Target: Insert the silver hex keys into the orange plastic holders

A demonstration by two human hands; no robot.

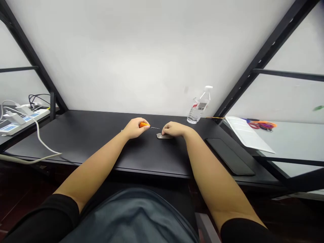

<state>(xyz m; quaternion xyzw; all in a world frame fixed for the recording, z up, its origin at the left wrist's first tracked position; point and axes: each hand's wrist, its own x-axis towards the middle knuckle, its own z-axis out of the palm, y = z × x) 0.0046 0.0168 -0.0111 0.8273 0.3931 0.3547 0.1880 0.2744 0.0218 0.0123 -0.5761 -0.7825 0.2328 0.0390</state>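
Note:
My left hand (136, 128) is closed around the orange handle (143, 125) of a small tool. A thin metal shaft (155, 128) points from it to the right, towards my other hand; the exact kind of tool is too small to tell. My right hand (174, 129) is bent downward with its fingers pinched together. Its fingertips reach a small flat silver-grey piece with a striped surface (160, 136), lying on the black table (152, 155). The hand covers part of that piece, and whatever is between the fingertips is hidden.
A clear water bottle (198, 108) stands by the wall at the back right. A black flat slab (229, 157) lies right of my right forearm. Beyond it are a white sheet (249, 134) and several scissors (263, 125). Left are a power strip (24, 121) and white cables (39, 135).

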